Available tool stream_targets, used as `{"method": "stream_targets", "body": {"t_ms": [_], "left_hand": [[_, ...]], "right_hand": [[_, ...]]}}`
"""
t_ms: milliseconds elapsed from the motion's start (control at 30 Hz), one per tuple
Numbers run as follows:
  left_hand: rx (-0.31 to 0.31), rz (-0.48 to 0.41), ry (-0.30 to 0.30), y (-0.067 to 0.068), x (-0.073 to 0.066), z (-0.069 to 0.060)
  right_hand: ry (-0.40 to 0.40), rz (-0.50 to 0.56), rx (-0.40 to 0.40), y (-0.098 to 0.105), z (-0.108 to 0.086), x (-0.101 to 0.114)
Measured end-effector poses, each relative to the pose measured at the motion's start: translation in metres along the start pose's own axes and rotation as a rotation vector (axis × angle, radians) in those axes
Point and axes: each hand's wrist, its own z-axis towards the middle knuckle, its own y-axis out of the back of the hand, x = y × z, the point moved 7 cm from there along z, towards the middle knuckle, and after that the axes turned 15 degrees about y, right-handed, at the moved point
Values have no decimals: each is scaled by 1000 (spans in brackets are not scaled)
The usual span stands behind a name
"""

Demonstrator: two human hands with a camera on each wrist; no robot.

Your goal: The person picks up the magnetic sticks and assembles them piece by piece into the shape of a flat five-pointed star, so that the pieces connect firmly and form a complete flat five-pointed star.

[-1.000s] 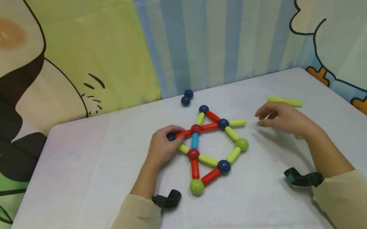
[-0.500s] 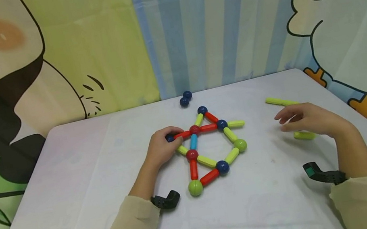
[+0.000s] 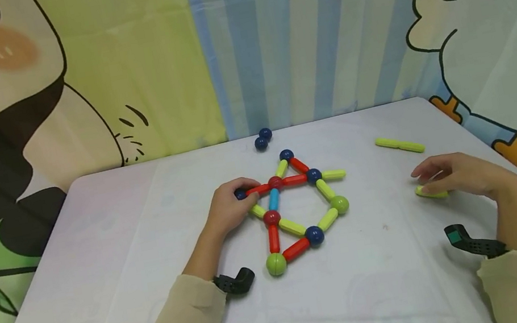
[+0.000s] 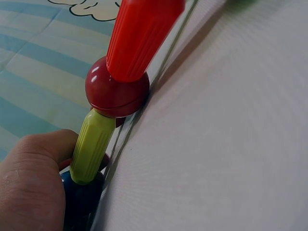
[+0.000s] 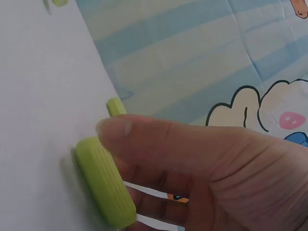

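My left hand (image 3: 231, 205) grips the left corner of a flat frame of magnetic rods and balls, its fingers around a dark blue ball (image 3: 240, 193). In the left wrist view the thumb lies against that blue ball (image 4: 83, 192), beside a yellow-green rod (image 4: 91, 149) that leads to a red ball (image 4: 117, 89). My right hand (image 3: 474, 176) hovers over a short yellow-green rod (image 3: 431, 192) lying on the table, fingers loosely bent. The right wrist view has the thumb across the upper end of this rod (image 5: 107, 185); whether it touches cannot be told.
Two yellow-green rods (image 3: 399, 144) lie end to end farther back on the right. A pair of loose dark blue balls (image 3: 261, 143) sits near the table's back edge. One rod (image 3: 333, 175) sticks out from the frame's right side. A printed curtain (image 3: 298, 33) hangs behind the table.
My right hand has moved right and lowered, from beside the frame to the short yellow-green rod. The left hand keeps its grip on the frame's corner.
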Motion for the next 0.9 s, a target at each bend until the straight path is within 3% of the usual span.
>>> {"method": "stream_targets", "body": {"t_ms": [400,900], "left_hand": [[11,-13,20,-1,2,1],[6,-6,23,0,1,0]], "right_hand": [[-29,-33,34,-4,6,-7],[47,90,-42,-10,16,18]]}}
